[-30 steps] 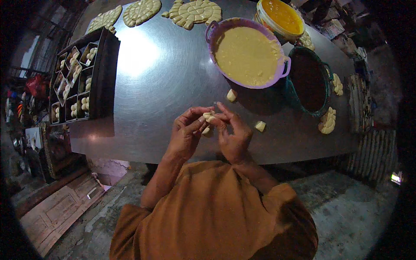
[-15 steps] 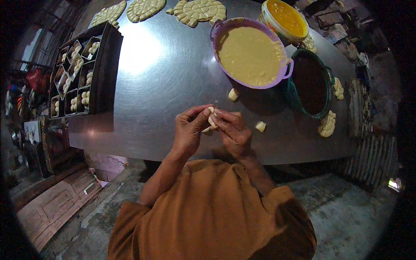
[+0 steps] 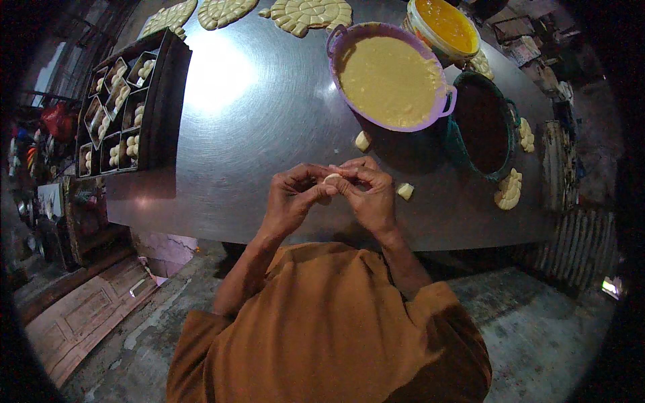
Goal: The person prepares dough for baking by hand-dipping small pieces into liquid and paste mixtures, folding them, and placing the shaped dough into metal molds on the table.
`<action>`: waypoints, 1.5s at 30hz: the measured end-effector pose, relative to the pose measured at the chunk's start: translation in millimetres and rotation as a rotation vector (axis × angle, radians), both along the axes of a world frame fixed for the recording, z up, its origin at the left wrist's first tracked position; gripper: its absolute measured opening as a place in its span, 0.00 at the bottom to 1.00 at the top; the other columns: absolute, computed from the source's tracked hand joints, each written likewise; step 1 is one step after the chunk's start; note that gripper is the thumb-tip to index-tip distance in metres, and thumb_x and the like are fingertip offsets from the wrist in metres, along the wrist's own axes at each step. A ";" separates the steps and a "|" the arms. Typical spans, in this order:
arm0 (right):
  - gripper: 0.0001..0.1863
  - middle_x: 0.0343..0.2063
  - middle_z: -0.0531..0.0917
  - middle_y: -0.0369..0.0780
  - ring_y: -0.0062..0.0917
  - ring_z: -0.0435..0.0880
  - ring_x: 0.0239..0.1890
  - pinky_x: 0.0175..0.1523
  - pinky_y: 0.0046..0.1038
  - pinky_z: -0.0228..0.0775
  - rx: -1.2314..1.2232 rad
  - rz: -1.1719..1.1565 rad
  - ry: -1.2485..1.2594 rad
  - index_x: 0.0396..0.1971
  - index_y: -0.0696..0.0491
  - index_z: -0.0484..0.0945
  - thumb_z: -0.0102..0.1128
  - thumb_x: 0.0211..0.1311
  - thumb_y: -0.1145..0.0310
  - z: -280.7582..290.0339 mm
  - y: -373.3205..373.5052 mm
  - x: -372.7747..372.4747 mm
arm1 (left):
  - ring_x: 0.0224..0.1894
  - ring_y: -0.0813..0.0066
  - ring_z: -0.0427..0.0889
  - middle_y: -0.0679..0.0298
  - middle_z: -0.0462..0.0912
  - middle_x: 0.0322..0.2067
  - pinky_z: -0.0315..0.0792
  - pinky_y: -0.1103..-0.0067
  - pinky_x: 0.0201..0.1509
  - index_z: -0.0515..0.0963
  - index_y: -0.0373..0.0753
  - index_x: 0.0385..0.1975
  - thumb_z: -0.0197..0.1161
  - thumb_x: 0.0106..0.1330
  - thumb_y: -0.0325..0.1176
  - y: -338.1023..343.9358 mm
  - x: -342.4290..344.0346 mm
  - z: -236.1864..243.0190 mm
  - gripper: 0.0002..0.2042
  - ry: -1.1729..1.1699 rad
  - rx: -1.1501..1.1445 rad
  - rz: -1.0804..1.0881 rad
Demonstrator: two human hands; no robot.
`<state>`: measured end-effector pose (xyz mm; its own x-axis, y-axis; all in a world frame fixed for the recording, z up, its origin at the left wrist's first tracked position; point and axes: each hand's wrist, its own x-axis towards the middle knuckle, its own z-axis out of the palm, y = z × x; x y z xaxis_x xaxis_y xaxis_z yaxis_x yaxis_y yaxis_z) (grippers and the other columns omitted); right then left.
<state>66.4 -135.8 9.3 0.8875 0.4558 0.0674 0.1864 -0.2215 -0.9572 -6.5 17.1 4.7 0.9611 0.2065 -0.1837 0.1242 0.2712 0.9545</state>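
Observation:
Over the near middle of the metal table (image 3: 222,144), my left hand (image 3: 294,196) and my right hand (image 3: 368,195) meet, fingertips pinching one small pale piece of dough (image 3: 332,178) between them. Most of that piece is hidden by thumbs and fingers. A loose dough lump (image 3: 363,140) lies just beyond my hands, and another dough lump (image 3: 404,191) sits close to the right of my right hand. Further back stands a purple two-handled basin (image 3: 447,101) filled with a pale yellow mixture.
A green tub (image 3: 512,127) with dark brown contents and a bucket (image 3: 410,30) of orange filling stand at the right. Left is a dark tray (image 3: 171,101) of tins holding dough balls. Flattened dough pieces (image 3: 309,15) lie along the far edge, and a dough cluster (image 3: 510,189) lies far right.
My fingers have shifted around the dough: the right hand has turned, its thumb now across the front, and the left thumb has lowered. The dough lumps on the table stay put.

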 end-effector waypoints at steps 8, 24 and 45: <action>0.06 0.35 0.84 0.41 0.23 0.82 0.38 0.43 0.26 0.74 -0.034 0.034 0.138 0.30 0.57 0.87 0.66 0.58 0.70 -2.2 -11.9 2.0 | 0.34 0.79 0.81 0.60 0.84 0.38 0.76 0.80 0.36 0.79 0.32 0.40 0.64 0.65 0.26 -3.1 1.2 -7.7 0.07 -0.011 0.059 0.028; 0.10 0.37 0.82 0.35 0.19 0.81 0.41 0.43 0.25 0.75 0.026 0.243 0.716 0.38 0.58 0.82 0.68 0.54 0.79 -20.3 -39.2 -5.9 | 0.53 0.62 0.78 0.56 0.80 0.44 0.72 0.71 0.57 0.60 0.41 0.61 0.55 0.46 0.13 -2.9 -19.9 -51.4 0.37 -0.128 -0.831 -0.014; 0.13 0.37 0.81 0.52 0.46 0.81 0.37 0.42 0.39 0.75 -0.896 -0.246 -0.038 0.41 0.65 0.79 0.58 0.65 0.70 -95.7 13.0 77.8 | 0.46 0.68 0.79 0.59 0.79 0.41 0.73 0.73 0.55 0.72 0.37 0.49 0.58 0.61 0.25 41.9 -15.4 -60.6 0.15 0.026 -0.683 0.362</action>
